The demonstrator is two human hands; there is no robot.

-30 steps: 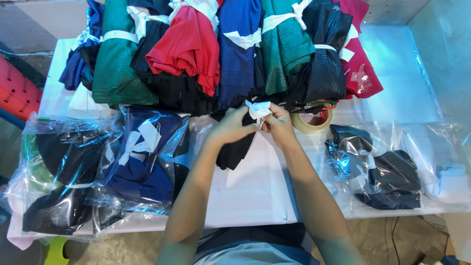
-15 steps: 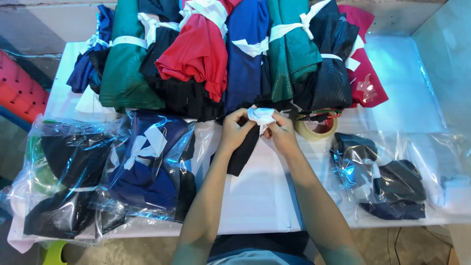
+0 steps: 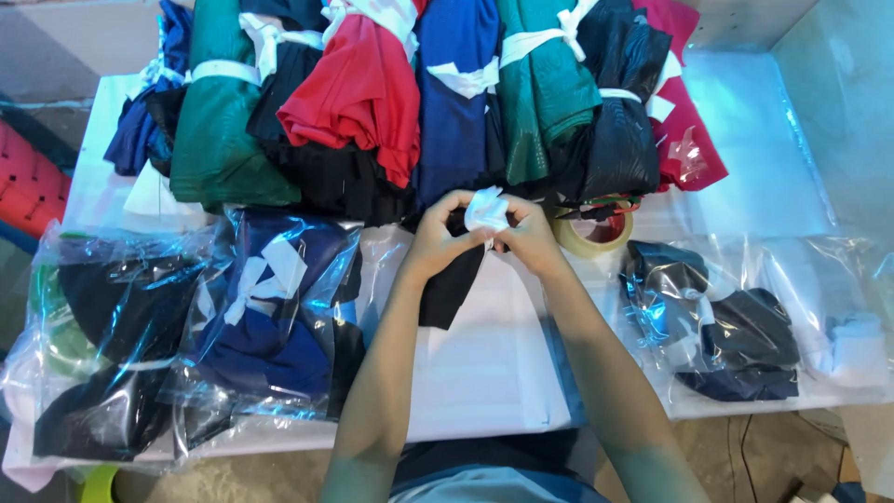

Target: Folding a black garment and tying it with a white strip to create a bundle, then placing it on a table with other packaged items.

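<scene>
Both grips were closed on the white strip: left hand and right hand pinched it from either side above the black folded garment, near the worktop middle, toward its far edge. Strip looked soft, light and limp, best pinched at its ends; the garment was floppy, so hold it at the tied waist. Tape roll sat just beside the right hand.

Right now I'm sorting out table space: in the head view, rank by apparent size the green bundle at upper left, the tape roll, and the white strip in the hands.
1. Green bundle, clearly largest.
2. Tape roll, partly hidden by cloth.
3. White strip, pinched between both hands, slightly smaller than the roll; part is covered by fingers, so this last ranking is unsure.
</scene>
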